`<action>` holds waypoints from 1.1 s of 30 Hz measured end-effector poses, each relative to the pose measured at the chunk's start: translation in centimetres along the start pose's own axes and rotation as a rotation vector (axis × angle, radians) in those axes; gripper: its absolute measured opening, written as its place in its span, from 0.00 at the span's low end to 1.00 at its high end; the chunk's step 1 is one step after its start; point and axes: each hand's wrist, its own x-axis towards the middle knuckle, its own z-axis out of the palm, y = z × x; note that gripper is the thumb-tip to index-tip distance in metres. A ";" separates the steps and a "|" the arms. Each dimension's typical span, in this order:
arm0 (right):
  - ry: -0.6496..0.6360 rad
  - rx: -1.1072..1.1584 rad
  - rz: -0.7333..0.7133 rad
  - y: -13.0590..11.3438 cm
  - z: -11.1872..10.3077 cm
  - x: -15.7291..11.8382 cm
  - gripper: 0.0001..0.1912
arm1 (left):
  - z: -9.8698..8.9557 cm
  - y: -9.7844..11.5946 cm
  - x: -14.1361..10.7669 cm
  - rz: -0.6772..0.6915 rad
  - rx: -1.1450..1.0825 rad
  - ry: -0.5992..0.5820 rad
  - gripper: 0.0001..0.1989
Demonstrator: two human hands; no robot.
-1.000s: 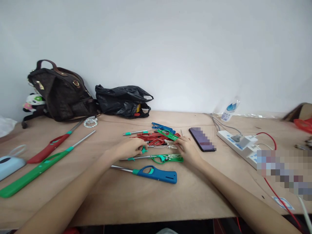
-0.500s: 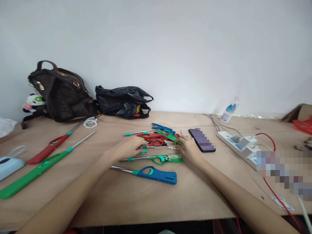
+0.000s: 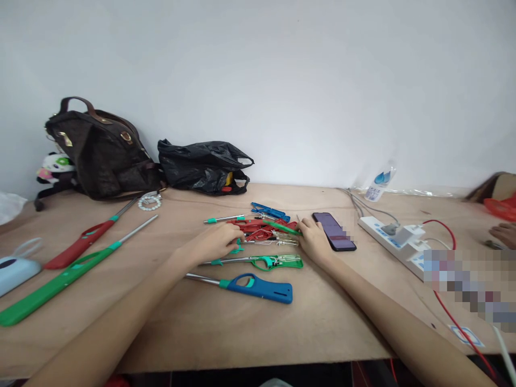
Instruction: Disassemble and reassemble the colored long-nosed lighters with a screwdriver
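Well inside table edge (image 3: 258, 361), hands (image 3: 215, 239) (image 3: 316, 240) flank lighter parts (image 3: 262, 232).

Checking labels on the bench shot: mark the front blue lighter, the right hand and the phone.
Front blue lighter (image 3: 263, 289): head view, on the solid part of the handle.
Right hand (image 3: 314, 240): head view, on the back of the hand.
Phone (image 3: 332, 228): head view, on the screen.
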 end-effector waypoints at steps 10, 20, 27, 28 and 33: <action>-0.026 0.450 -0.059 -0.8 -3.3 -0.9 0.11 | 0.8 -1.0 0.3 -0.011 0.044 0.178 0.08; -0.091 0.519 -0.167 -2.0 -5.5 -1.4 0.13 | 1.1 -2.0 0.2 -0.040 -0.011 0.271 0.06; -0.150 0.461 -0.262 -3.0 -5.6 -2.1 0.09 | 1.3 -2.1 0.3 0.007 -0.077 0.280 0.08; -0.159 0.441 -0.267 -3.1 -5.6 -2.1 0.10 | 1.3 -2.1 0.3 0.022 -0.085 0.274 0.08; -0.196 0.407 -0.300 -3.4 -5.2 -2.3 0.09 | 1.4 -0.9 0.3 0.144 -0.157 0.155 0.09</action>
